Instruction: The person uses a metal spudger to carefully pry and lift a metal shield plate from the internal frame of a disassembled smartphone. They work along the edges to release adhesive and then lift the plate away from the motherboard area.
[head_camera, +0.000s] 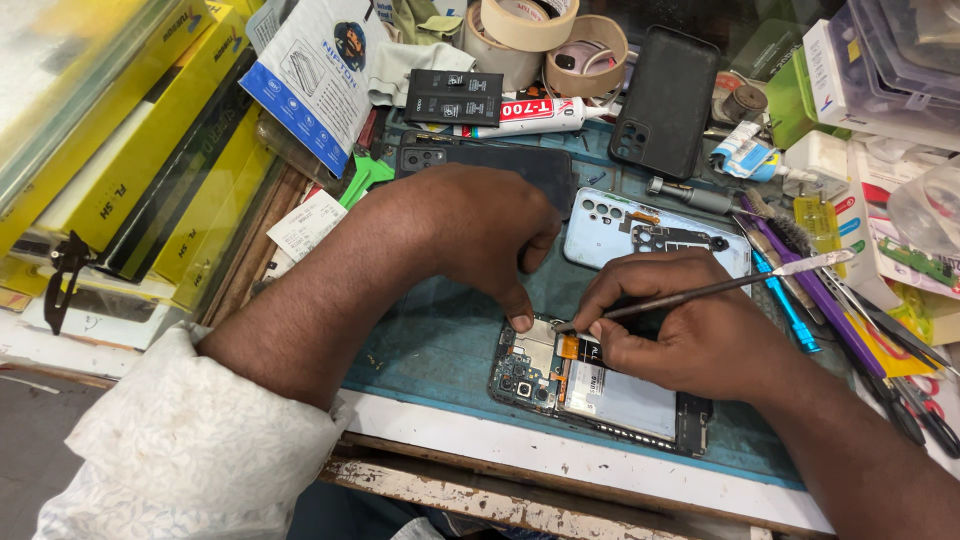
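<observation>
Right now everything turns on the opened phone (600, 385), which lies back-off on the blue mat (430, 340) near the front edge of the tabletop (560, 460). Its long axis runs from its camera end at the person's left, down and away to their right. The right hand (690, 335) sits directly over the phone's upper middle, fingers closed pen-fashion round a thin metal spudger (700, 290). The spudger's shaft slants up and to the right of the phone, and its tip points down-left onto the board beside the orange flex. The left hand (480, 235) comes in from the phone's far-left side, fingers curled, holding nothing, its thumb tip pressing the phone's upper edge just beside the tool tip. Both hands touch the phone; the right is nearer its centre. Beyond the phone lies a pale blue back cover (610, 225).
</observation>
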